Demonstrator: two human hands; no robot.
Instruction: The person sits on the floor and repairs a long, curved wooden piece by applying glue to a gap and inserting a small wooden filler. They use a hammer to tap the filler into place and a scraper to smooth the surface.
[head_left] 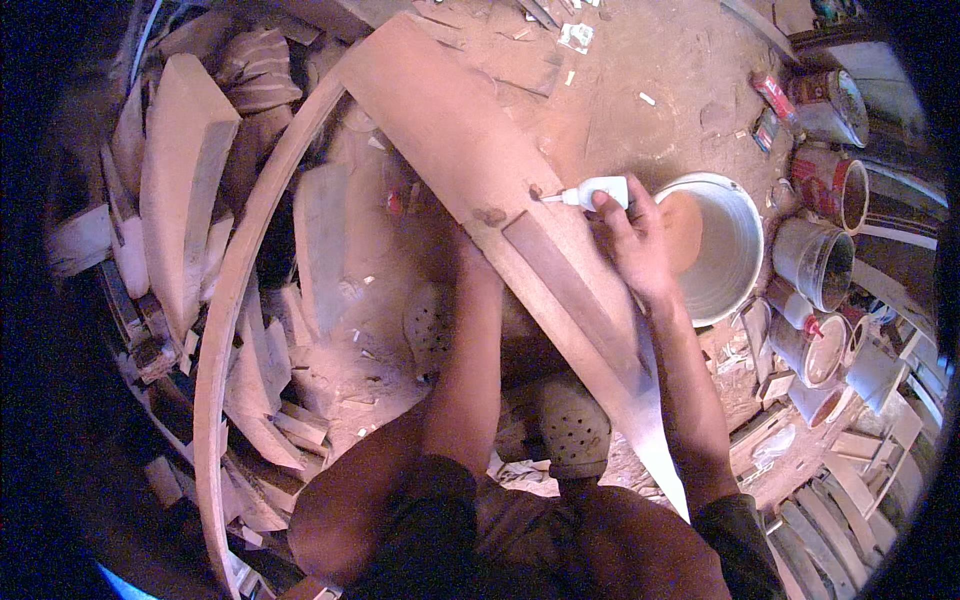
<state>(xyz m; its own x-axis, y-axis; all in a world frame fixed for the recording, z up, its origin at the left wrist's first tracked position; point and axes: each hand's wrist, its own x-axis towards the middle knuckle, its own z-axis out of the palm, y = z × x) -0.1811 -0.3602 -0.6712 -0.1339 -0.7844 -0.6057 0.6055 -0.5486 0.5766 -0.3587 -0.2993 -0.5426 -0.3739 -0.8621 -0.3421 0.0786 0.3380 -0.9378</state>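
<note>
- While my right hand (645, 250) hangs just beside the right long edge of the wooden board (450, 120), the dark spot (535, 191) near that edge lies to its left and slightly farther from me
- The board's long axis slants from its far end at upper left to its near end at lower right, and the white nozzle (557, 197) points left across it
- Of my two hands, the right is shown nearer the spot, its thumb and fingers closed round the small white bottle (617, 187); the nozzle tip is at the spot, touching or not I cannot tell
- My left hand (474, 254) goes under the board's left long edge, mostly hidden, so I cannot tell how far open it is
</note>
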